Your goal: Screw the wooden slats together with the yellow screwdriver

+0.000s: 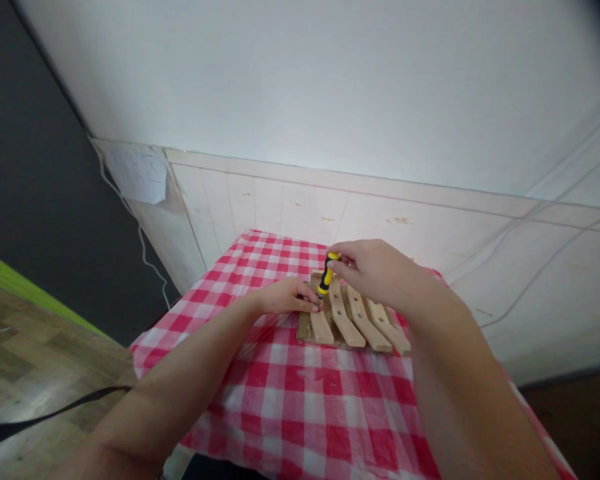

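Gripping a yellow-and-black screwdriver (327, 275) upright, the right hand (375, 270) is clamped on its handle, tip on a wooden slat rack (353, 320). The left hand (285, 297) lies flat, fingers together, steadying the rack on the red-checked surface (300, 393) beside a pale panelled wall (290, 207) and wood floor (30, 347).

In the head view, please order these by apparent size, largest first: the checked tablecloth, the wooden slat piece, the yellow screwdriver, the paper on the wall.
1. checked tablecloth
2. wooden slat piece
3. paper on the wall, though it is farther away, so its rank against the slats is unsure
4. yellow screwdriver, held by the right hand
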Available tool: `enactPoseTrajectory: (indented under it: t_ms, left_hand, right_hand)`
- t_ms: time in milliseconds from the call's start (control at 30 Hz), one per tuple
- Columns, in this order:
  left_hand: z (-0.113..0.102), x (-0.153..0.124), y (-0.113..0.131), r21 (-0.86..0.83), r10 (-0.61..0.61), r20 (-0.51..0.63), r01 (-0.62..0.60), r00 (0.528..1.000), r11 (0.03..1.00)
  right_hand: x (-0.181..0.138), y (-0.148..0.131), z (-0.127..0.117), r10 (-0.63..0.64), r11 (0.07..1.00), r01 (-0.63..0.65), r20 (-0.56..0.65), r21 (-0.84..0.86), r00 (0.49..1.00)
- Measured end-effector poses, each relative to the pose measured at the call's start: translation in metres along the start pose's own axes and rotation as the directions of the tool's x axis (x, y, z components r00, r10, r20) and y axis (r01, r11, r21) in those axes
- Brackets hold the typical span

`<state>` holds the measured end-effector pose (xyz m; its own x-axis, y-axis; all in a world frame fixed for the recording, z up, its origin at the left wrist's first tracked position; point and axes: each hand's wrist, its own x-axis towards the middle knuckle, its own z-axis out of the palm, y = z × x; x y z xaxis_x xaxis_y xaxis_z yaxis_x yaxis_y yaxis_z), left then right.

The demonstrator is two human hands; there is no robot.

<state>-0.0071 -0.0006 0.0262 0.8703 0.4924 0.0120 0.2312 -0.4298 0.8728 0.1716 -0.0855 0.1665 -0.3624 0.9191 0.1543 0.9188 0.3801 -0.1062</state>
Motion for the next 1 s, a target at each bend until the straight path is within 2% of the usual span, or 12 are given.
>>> enactPoseTrajectory:
  t_ms: [100, 167, 300, 400, 500, 633, 767, 900, 1000]
  left_hand:
    - [0.0, 0.0, -0.001, 0.01, 0.011, 0.009, -0.011, 1.0, 1.0]
    - [0.0, -0.001, -0.001, -0.004, 0.023, 0.025, -0.023, 0.999, 1.0]
    - [0.001, -0.001, 0.002, -0.031, 0.006, 0.015, -0.006, 1.0, 1.0]
    - [0.001, -0.001, 0.004, -0.039, 0.0, 0.014, 0.0, 1.0, 0.999]
    - [0.001, -0.001, 0.005, -0.029, -0.004, 0.01, 0.005, 1.0, 1.0]
    - [0.001, -0.002, 0.003, -0.011, -0.017, 0.008, 0.017, 1.0, 1.0]
    - [0.001, -0.002, 0.002, -0.018, -0.006, 0.004, 0.006, 1.0, 1.0]
    - [0.002, -0.001, 0.003, -0.015, 0.013, -0.005, -0.013, 1.0, 1.0]
    - [0.003, -0.001, 0.005, -0.044, -0.006, -0.015, 0.006, 1.0, 0.999]
  right_hand:
    - [0.003, -0.002, 0.002, 0.139, 0.982, -0.146, -0.069, -0.121, 0.988]
    - [0.008, -0.004, 0.008, 0.16, 0.977, -0.172, -0.105, -0.123, 0.982]
    - [0.008, -0.003, 0.013, 0.038, 0.998, -0.032, -0.104, 0.06, 0.994]
    - [0.002, 0.0, 0.008, -0.026, 0.99, 0.032, -0.045, 0.136, 0.999]
    - [-0.002, -0.002, 0.002, -0.013, 0.997, 0.01, 0.037, 0.074, 0.999]
    - [0.002, -0.008, 0.003, 0.075, 0.997, -0.076, -0.031, -0.017, 0.997]
    - [0.005, -0.006, 0.006, 0.12, 0.993, -0.121, -0.063, -0.015, 0.991]
    - [0.002, 0.0, 0.001, 0.025, 0.99, -0.016, -0.062, 0.137, 0.998]
    - [-0.002, 0.001, -0.004, -0.058, 0.984, 0.063, -0.039, 0.168, 0.998]
